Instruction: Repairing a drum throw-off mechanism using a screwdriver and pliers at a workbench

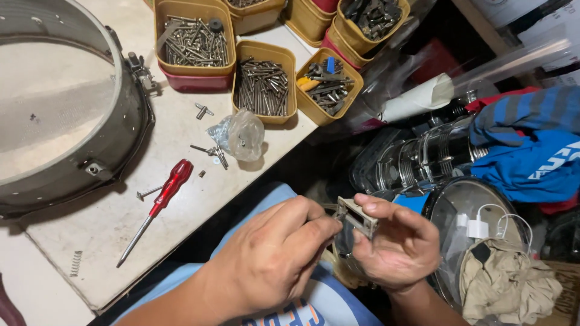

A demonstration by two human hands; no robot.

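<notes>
The right hand (402,247) pinched a small grey metal bracket (357,217) between thumb and fingers, shut tight on it. The left hand (275,256) met it from the other side, fingertips closed on something tiny at the bracket's edge; what it was could not be seen. It looked like a small part was being fitted, so the bracket had to stay steady. Farther out past the left hand lay a red screwdriver (164,196), a plastic bag (240,135), a drum (60,102) and tubs of screws (262,87).
</notes>
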